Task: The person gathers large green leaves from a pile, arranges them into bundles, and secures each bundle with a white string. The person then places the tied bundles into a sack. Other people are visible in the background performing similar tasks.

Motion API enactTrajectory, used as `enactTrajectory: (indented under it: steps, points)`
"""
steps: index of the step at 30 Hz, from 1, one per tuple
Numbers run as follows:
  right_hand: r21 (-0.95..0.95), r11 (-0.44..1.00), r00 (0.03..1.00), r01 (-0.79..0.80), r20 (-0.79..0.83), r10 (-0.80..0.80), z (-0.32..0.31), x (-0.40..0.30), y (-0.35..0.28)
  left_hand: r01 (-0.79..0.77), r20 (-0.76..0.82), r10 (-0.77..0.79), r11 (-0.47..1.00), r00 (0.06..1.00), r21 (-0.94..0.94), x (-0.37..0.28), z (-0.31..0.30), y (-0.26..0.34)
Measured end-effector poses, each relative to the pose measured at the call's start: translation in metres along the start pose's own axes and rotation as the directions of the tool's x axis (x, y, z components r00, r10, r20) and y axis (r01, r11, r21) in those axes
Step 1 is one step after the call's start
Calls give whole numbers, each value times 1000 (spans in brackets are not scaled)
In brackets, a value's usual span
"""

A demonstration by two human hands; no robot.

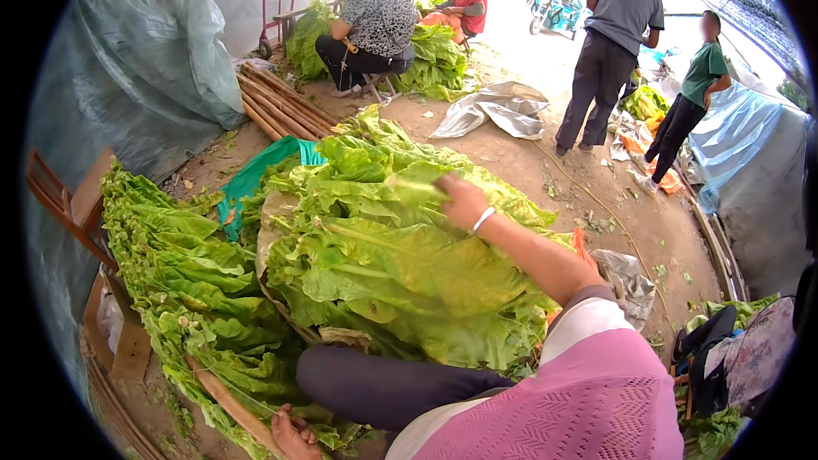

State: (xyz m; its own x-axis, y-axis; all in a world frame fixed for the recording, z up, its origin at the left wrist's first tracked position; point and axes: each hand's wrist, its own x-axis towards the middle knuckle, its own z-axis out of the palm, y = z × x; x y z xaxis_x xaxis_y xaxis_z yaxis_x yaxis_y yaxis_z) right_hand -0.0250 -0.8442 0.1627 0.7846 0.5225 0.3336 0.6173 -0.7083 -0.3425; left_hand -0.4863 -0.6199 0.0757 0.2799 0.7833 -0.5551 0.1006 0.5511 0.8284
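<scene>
A broad heap of large green-yellow tobacco leaves [409, 255] lies in front of my knee. Over its top my right hand [465, 201], with a white bangle at the wrist, is closed on a leaf's pale stalk [412, 186]; motion blurs both. Low in the view, my left hand [294, 436] has curled fingers pinching a thin string [246, 398], close beside a wooden pole [227, 399]. The string runs along the pole, whose lower end is partly hidden by the hand. A long row of tobacco leaves [198, 275] hangs bunched along the pole's far side.
Wooden poles [281, 102] lie stacked behind the heap, near a green cloth [255, 179]. A wooden chair [77, 204] and a cardboard box [121, 332] stand left. Two people sit among leaves [434, 57]; two others stand right. A hose [607, 211] crosses the dirt floor.
</scene>
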Motion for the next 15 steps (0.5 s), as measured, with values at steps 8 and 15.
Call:
enactTrajectory:
  steps: [8,15]
  points:
    - [-309,939,973,150,215,-85,-67,-3,-5,-200,-13,203,971,979,134,-1,12,-5]
    - [-54,998,999,-40,-32,38,-26,-6,-6,-255,29,260,961,965,-111,-2,-7,-4]
